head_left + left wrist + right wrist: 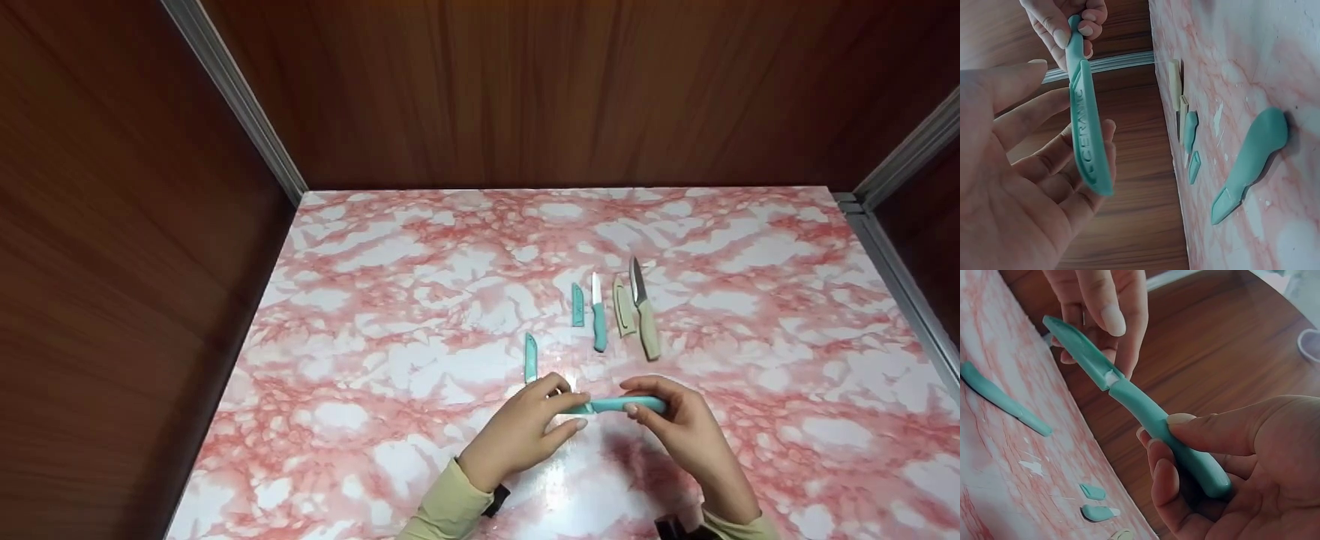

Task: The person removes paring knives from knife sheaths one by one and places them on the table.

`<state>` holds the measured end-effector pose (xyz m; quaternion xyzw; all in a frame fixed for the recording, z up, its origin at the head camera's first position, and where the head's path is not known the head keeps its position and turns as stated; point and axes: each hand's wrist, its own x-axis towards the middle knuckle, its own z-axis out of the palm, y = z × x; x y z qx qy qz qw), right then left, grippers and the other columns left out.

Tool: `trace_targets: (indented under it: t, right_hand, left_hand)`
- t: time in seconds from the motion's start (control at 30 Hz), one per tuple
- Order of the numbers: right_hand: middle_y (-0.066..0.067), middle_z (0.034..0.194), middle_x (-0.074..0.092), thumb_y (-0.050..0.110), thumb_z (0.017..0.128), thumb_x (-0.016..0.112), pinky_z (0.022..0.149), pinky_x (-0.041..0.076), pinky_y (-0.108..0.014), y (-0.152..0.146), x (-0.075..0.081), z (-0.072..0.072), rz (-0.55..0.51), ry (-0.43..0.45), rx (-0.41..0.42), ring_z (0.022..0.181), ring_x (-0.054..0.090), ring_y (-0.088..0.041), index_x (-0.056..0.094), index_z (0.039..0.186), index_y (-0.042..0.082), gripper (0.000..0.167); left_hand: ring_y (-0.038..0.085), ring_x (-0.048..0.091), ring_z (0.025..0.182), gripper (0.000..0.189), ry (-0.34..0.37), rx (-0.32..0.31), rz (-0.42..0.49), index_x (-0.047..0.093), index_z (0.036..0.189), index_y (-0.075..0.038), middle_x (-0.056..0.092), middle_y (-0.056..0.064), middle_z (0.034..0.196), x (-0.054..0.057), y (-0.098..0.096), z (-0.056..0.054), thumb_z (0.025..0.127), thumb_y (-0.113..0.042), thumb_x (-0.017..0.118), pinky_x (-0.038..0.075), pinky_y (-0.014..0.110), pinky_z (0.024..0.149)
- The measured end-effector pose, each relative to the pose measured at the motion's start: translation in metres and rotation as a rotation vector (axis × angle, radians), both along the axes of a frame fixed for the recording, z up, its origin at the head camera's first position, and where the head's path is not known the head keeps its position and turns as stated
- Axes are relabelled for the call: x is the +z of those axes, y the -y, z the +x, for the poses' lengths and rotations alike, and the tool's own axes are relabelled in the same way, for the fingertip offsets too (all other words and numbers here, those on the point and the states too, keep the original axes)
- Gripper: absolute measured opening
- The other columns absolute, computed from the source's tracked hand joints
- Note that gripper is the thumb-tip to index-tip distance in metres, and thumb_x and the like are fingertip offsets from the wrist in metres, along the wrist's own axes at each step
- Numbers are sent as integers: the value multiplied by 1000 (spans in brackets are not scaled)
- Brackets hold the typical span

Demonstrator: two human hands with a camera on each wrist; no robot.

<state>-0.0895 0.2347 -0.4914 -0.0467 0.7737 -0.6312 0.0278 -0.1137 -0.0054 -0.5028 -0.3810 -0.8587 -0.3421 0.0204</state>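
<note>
My right hand (686, 424) grips the turquoise handle of a knife (1154, 416), thumb on one side and curled fingers on the other. A turquoise sheath (1088, 126) with raised CERAMIC lettering covers the blade; a little white blade shows between sheath and handle in the right wrist view. Around the sheath is my left hand (521, 427), its fingers loosely bent behind it and touching it, the thumb standing off. Just beyond the left hand lies another turquoise sheathed knife (1255, 146) on the table, partly hidden by that hand in the head view.
Farther back on the marbled red-and-white table (360, 330) lie a small turquoise sheath (577, 305), a white-bladed turquoise knife (598, 326), a beige sheath (623, 307) and a beige-handled knife (649, 330) with a bare metal blade. Wood-grain panels (525, 97) enclose the table.
</note>
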Motion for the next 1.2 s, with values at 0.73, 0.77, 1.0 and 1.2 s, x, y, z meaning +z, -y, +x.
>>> trace_targets:
  t: [0.73,0.77,1.0,1.2]
  right_hand:
    - [-22,101,65,1,87,68,70,56,-27,0,2,2,-48,16,53,81,65,-17,64,110,-7,25]
    - [-22,100,65,1,87,68,70,56,-26,0,2,2,-47,14,58,80,65,-16,64,110,-8,25]
    - [-20,96,66,4,88,69,66,55,-25,-1,3,2,-15,31,96,76,63,-15,65,106,-9,23]
    - [-18,95,67,7,86,71,66,55,-25,0,3,0,6,26,93,75,63,-13,67,103,-7,22]
  left_hand:
    - [2,46,76,31,189,9,166,64,125,-16,53,-10,97,1,3,6,98,-28,53,41,14,66]
    - [2,45,75,30,190,15,175,65,123,-16,53,-11,96,0,2,5,98,-26,54,41,14,66]
    - [-2,50,79,23,170,24,207,68,116,-15,59,-11,93,-3,-1,3,97,-19,57,43,11,71]
    - [-2,52,78,21,182,23,222,69,114,-15,61,-10,93,-4,-2,2,96,-18,58,45,12,71]
